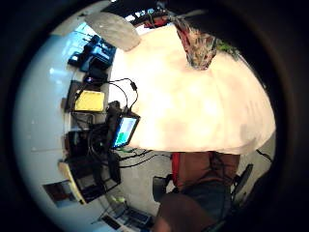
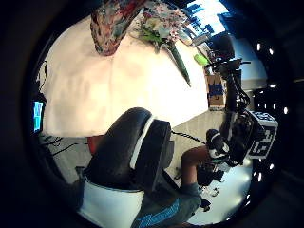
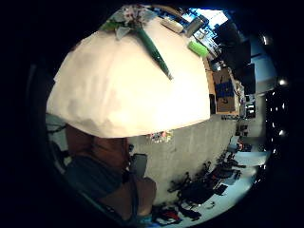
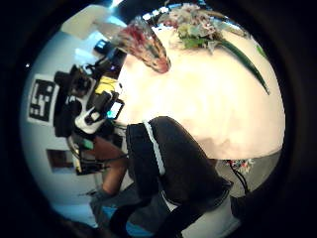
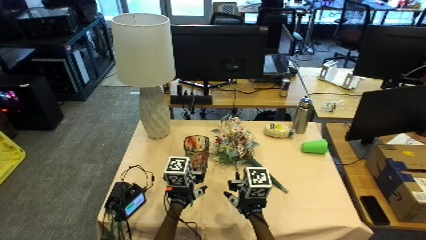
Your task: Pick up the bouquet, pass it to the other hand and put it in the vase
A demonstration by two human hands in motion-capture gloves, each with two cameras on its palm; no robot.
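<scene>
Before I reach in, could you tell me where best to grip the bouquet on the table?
Probably the green stem: the bouquet lies flat, flowers beside the vase, stem pointing toward the right hand. Come from above on that side.

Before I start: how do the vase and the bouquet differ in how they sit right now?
The vase stands upright with nothing in it; the bouquet lies on its side. The vase is a short multicoloured cup; the bouquet is long, blooms toward the vase, green stem trailing away. Both rest on the table, untouched by either hand.
</scene>
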